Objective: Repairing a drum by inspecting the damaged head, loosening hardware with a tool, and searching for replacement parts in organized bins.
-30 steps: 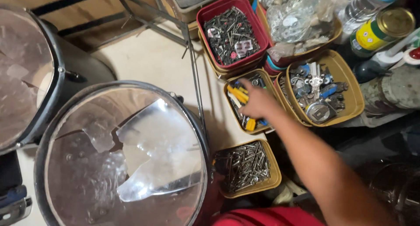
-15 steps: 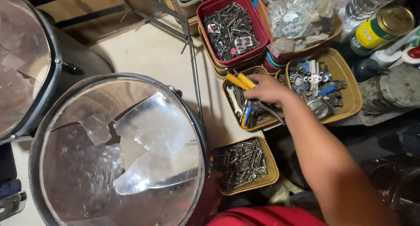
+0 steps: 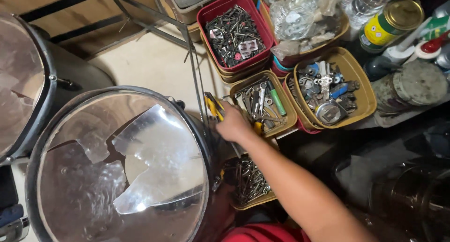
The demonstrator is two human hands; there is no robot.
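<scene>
Just right of the frame's centre, the right hand [image 3: 233, 125] is closed around a pair of yellow-handled pliers [image 3: 214, 106], the fingers wrapped over the grips so that the yellow and black handles stick out toward the upper left of the hand. The tool is off the tray and in the air, between the tan tray of hand tools [image 3: 288, 111] (wrenches, a green-handled driver and the like) and the rim of the big drum [image 3: 197, 129] that fills the lower left of the frame. The drum's clear head [image 3: 140, 167] is torn, with a large loose flap of film folded over a dark hole.

So the picking-out part looks done: the pliers are in the grip and clear of the tray. Nothing shows them applied to the drum yet; they hover just beside its rim, not touching it as far as can be told.

The left hand is not in view.

Around this, a red tray of dark screws [image 3: 234, 31] sits at top centre, a tan tray of mixed metal fittings [image 3: 361, 96] lies to the right, and another tan tray of nails and bolts [image 3: 251, 183] lies below the forearm at bottom centre. A second drum [image 3: 28, 82] shows at the left edge, and a yellow-labelled tin can [image 3: 391, 21] stands in the upper right corner.
</scene>
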